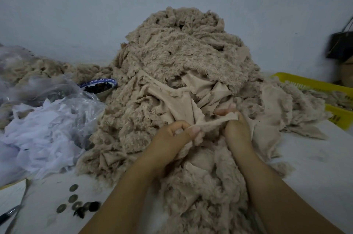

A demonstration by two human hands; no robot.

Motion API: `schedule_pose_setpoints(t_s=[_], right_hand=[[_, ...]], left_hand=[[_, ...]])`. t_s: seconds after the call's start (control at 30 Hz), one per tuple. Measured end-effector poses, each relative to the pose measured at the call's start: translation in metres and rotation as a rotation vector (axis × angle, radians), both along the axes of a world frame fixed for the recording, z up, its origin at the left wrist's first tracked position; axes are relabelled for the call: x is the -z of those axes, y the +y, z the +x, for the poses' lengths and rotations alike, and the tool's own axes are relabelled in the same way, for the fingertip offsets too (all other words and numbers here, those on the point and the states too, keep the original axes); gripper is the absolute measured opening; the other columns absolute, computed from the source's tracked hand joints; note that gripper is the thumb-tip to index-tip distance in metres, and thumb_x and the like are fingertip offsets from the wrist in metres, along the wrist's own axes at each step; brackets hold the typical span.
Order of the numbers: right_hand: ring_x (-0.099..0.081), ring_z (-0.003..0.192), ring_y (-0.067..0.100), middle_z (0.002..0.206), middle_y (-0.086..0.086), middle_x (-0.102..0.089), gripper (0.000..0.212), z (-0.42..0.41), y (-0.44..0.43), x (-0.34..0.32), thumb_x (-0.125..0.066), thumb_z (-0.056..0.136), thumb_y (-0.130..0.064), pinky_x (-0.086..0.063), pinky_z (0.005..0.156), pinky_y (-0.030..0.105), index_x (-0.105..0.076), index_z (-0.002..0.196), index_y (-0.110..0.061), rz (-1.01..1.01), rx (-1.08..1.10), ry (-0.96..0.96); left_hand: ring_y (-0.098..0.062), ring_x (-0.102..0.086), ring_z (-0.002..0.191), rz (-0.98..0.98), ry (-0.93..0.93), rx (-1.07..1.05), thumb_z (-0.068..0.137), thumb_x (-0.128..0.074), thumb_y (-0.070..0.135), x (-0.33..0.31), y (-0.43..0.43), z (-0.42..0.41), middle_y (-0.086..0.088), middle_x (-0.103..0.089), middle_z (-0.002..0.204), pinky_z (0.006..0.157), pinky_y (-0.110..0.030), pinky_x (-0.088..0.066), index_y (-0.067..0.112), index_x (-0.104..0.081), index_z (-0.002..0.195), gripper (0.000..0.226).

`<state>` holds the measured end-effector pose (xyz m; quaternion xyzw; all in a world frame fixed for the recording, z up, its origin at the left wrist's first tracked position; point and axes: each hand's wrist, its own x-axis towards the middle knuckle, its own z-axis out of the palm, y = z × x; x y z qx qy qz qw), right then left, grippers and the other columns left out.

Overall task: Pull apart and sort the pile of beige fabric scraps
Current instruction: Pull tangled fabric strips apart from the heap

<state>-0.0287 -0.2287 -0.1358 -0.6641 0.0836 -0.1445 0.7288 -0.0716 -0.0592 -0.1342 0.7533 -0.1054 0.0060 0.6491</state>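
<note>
A tall pile of beige fluffy fabric scraps (177, 58) fills the middle of the white table and spills toward me. Both my hands are at its front. My left hand (175, 134) pinches one end of a narrow beige strip (214, 122) between thumb and curled fingers. My right hand (236, 128) grips the other end, so the strip runs taut between them. Smooth backing sides of some scraps show just behind my hands.
White thin fabric and clear plastic bags (44, 119) lie at the left. A blue-rimmed bowl of dark pieces (99, 86) sits behind them. Several coins or buttons (76, 205) and scissors (9, 214) lie at the front left. A yellow basket (324, 84) holds scraps at the right.
</note>
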Motion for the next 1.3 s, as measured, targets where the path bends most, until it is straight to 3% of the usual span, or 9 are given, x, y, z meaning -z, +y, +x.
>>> schedule_pose_setpoints(t_s=[0.13, 0.2, 0.3, 0.4, 0.53, 0.73, 0.93, 1.13, 1.3], right_hand=[[-0.061, 0.064, 0.003, 0.072, -0.008, -0.068, 0.02, -0.003, -0.003, -0.003, -0.059, 0.093, -0.024, -0.043, 0.049, 0.013, -0.067, 0.075, -0.027, -0.135, -0.097, -0.003], [-0.056, 0.053, -0.008, 0.061, -0.018, -0.065, 0.017, -0.007, -0.002, -0.004, -0.064, 0.088, -0.027, -0.039, 0.046, 0.008, -0.069, 0.075, -0.036, -0.248, -0.237, -0.061], [-0.068, 0.075, 0.001, 0.08, -0.011, -0.074, 0.012, -0.019, 0.008, -0.003, -0.065, 0.084, -0.035, -0.052, 0.064, 0.014, -0.075, 0.089, -0.036, -0.017, -0.676, -0.036], [-0.068, 0.111, 0.024, 0.115, 0.012, -0.072, 0.055, -0.018, 0.011, -0.004, -0.058, 0.082, -0.062, -0.055, 0.093, 0.036, -0.076, 0.108, -0.016, 0.216, -0.738, 0.058], [-0.07, 0.073, 0.012, 0.083, 0.003, -0.072, 0.028, -0.015, 0.013, -0.003, -0.068, 0.084, -0.045, -0.055, 0.062, 0.023, -0.069, 0.09, -0.018, 0.048, -0.578, 0.042], [-0.075, 0.086, 0.022, 0.094, 0.008, -0.078, 0.022, -0.011, 0.014, -0.009, -0.063, 0.095, -0.032, -0.059, 0.074, 0.033, -0.076, 0.094, -0.015, 0.34, -0.378, 0.062], [-0.066, 0.066, 0.01, 0.071, -0.003, -0.069, 0.036, -0.021, 0.024, -0.005, -0.06, 0.095, -0.028, -0.054, 0.066, 0.026, -0.072, 0.061, -0.028, 0.267, -0.631, -0.019], [-0.064, 0.067, 0.005, 0.069, -0.01, -0.067, 0.023, -0.02, 0.014, -0.01, -0.071, 0.072, -0.052, -0.052, 0.061, 0.02, -0.067, 0.062, -0.032, 0.181, -0.514, -0.108], [-0.065, 0.086, 0.012, 0.096, -0.005, -0.07, 0.017, -0.002, 0.002, -0.004, -0.063, 0.095, -0.025, -0.051, 0.074, 0.03, -0.069, 0.082, -0.035, 0.1, -0.148, -0.06]], left_hand=[[-0.026, -0.072, 0.09, -0.599, 0.105, 0.093, 0.082, -0.075, 0.034, -0.011, 0.008, -0.001, -0.015, -0.075, 0.097, 0.074, -0.031, -0.058, 0.011, -0.076, 0.089, 0.025], [-0.027, -0.071, 0.104, -0.68, 0.09, 0.056, 0.084, -0.068, 0.029, -0.014, 0.013, -0.001, -0.017, -0.074, 0.111, 0.081, -0.031, -0.06, 0.008, -0.077, 0.098, 0.027], [-0.024, -0.071, 0.086, -0.51, 0.06, 0.003, 0.085, -0.072, 0.032, -0.008, 0.009, 0.0, -0.014, -0.073, 0.093, 0.074, -0.032, -0.06, 0.009, -0.073, 0.088, 0.023], [-0.01, -0.058, 0.073, -0.063, -0.13, -0.004, 0.086, -0.067, 0.039, 0.0, -0.001, -0.001, 0.003, -0.06, 0.076, 0.073, -0.024, -0.048, 0.014, -0.061, 0.065, 0.033], [-0.006, -0.057, 0.07, 0.241, -0.266, 0.153, 0.094, -0.061, 0.033, 0.008, -0.01, -0.001, 0.013, -0.059, 0.074, 0.069, -0.018, -0.045, 0.02, -0.063, 0.063, 0.034], [-0.014, -0.069, 0.088, -0.064, 0.071, -0.22, 0.097, -0.058, 0.046, 0.01, -0.002, 0.008, -0.008, -0.074, 0.091, 0.08, -0.026, -0.053, 0.021, -0.075, 0.085, 0.032], [-0.028, -0.066, 0.117, -0.706, 0.379, 0.057, 0.09, -0.064, 0.05, 0.004, 0.006, 0.013, -0.015, -0.067, 0.128, 0.088, -0.037, -0.059, 0.012, -0.067, 0.128, 0.055], [-0.012, -0.053, 0.053, -0.834, 0.391, 0.042, 0.085, -0.07, 0.027, 0.001, 0.011, 0.015, -0.002, -0.054, 0.059, 0.065, -0.027, -0.05, 0.014, -0.064, 0.071, 0.02], [-0.007, -0.043, 0.045, -0.974, 0.232, -0.138, 0.094, -0.058, 0.031, -0.004, 0.024, 0.017, 0.005, -0.044, 0.049, 0.048, -0.021, -0.042, 0.018, -0.051, 0.054, 0.043]])
